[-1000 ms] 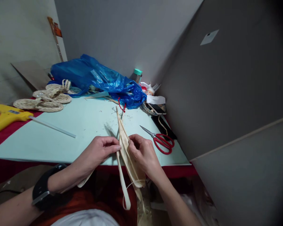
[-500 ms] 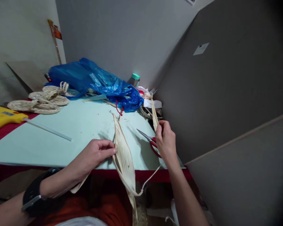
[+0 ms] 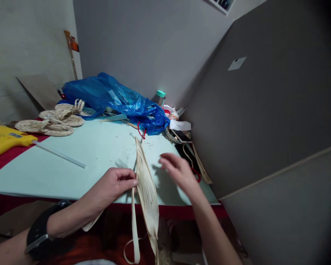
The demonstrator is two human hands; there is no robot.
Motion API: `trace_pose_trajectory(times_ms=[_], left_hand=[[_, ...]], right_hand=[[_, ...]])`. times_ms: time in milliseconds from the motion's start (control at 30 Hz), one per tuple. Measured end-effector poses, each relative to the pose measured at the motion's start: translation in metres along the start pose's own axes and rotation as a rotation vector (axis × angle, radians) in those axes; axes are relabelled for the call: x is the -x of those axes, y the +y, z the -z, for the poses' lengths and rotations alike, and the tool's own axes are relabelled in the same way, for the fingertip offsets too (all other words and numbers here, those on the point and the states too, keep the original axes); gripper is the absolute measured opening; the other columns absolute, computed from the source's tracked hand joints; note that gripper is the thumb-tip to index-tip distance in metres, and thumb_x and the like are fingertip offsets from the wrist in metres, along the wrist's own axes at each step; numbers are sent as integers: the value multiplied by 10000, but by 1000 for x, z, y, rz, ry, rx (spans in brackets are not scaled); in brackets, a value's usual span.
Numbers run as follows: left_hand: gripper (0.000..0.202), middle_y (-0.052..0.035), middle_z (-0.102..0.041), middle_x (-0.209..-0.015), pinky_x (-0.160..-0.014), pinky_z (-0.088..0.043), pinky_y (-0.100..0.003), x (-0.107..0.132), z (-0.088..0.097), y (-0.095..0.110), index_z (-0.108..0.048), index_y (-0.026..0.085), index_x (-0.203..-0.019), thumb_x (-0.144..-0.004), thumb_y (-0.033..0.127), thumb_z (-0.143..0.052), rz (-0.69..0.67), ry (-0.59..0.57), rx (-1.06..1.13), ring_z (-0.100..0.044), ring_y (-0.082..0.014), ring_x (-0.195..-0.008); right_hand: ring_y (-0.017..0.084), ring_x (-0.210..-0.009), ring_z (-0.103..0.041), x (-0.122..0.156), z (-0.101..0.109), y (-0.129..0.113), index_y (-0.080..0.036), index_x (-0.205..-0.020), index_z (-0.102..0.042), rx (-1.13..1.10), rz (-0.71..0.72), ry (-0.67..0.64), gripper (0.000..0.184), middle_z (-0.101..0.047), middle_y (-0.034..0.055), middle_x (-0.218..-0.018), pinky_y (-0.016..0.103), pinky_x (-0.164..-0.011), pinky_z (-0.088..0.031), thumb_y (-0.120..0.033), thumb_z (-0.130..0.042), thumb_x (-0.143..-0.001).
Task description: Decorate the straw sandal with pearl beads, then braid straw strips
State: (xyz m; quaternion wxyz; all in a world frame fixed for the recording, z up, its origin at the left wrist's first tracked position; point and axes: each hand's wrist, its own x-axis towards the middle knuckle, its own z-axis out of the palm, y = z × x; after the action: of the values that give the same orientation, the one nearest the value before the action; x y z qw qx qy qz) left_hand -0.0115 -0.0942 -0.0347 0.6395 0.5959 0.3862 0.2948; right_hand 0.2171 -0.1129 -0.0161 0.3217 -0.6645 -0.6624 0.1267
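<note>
A long pale dried husk [image 3: 147,187], which looks like corn husk, hangs upright in front of me over the table's near edge. My left hand [image 3: 121,180] is closed, pinching its left edge between thumb and fingers. From the same pinch a narrow husk strip [image 3: 135,224] dangles and curls at its lower end. My right hand [image 3: 179,171] hovers to the right of the husk, slightly blurred, fingers extended with nothing in them. Behind it, the red scissors handle [image 3: 196,175] shows only in part. Another husk piece [image 3: 201,163] lies at the table's right edge by the partition.
A yellow glue gun [image 3: 13,140] with a glue stick [image 3: 62,155] lies at left. Braided coils [image 3: 45,127] sit behind it. A blue plastic bag [image 3: 113,97] fills the back, beside a green-lidded bottle [image 3: 160,96]. The grey partition [image 3: 264,110] bounds the right side.
My right hand has let go of a husk piece, which now lies at the right edge, and has moved left toward the held husk. The narrow strip now hangs left of the husk.
</note>
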Motion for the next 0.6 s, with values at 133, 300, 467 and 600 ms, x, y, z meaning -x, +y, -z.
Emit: trace_pose_trajectory(times_ms=[133, 300, 467, 600], left_hand=[[164, 20, -576, -614, -621, -352, -276, -2, 0, -3, -644, 166, -657, -691, 324, -670, -6, -4, -23, -475, -149, -620], [184, 41, -519, -608, -561, -303, -248, 2, -1, 1, -635, 151, -690, -704, 333, -657, 1, -7, -23, -398, -115, -578], [252, 104, -344, -510, -451, -131, -253, 7, -2, 7, -601, 165, -702, -762, 402, -662, 46, -13, 38, -212, -83, -483], [240, 101, -375, -517, -448, -147, -241, 7, -1, 6, -637, 151, -739, -742, 386, -684, 64, -14, 48, -245, -78, -485]], right_hand=[[144, -708, -562, 20, -34, -40, -172, -942, -641, -518, -61, -230, 236, -634, 14, -792, 248, -653, -436, -389, -614, -854], [112, -603, -419, 22, -32, -53, -176, -753, -564, -591, -98, -247, 169, -477, -36, -650, 244, -572, -336, -331, -592, -812], [106, -608, -397, 33, -30, -53, -183, -709, -519, -575, -104, -293, 173, -449, -46, -640, 237, -552, -302, -294, -593, -819], [121, -668, -466, 43, -36, -51, -175, -796, -561, -561, -78, -270, 157, -535, -23, -715, 239, -603, -356, -311, -582, -871]])
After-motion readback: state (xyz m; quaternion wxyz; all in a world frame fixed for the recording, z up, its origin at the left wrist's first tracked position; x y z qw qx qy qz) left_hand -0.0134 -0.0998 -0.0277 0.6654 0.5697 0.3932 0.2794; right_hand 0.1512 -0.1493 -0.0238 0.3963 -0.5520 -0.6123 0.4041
